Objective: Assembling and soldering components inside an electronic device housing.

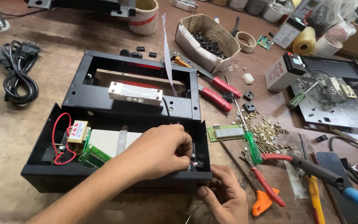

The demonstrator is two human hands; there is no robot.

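An open black metal case (46,166) lies on the wooden bench, with a black frame and an aluminium bar (135,93) behind it. Inside sit a small yellow transformer (78,132), looped red wires (56,137) and a green circuit board (93,155). My left hand (162,149) reaches into the case's front right corner, fingers pinched on a small wired part that is mostly hidden. My right hand (224,195) grips the outside of that same corner, thumb against the front wall.
Right of the case lie a green display board (225,132), a green-handled screwdriver (253,147), a heap of screws (270,132), red-handled pliers (220,93), orange cutters (266,195) and a blue-handled soldering iron (332,178). A black power cord (17,70) lies at the left.
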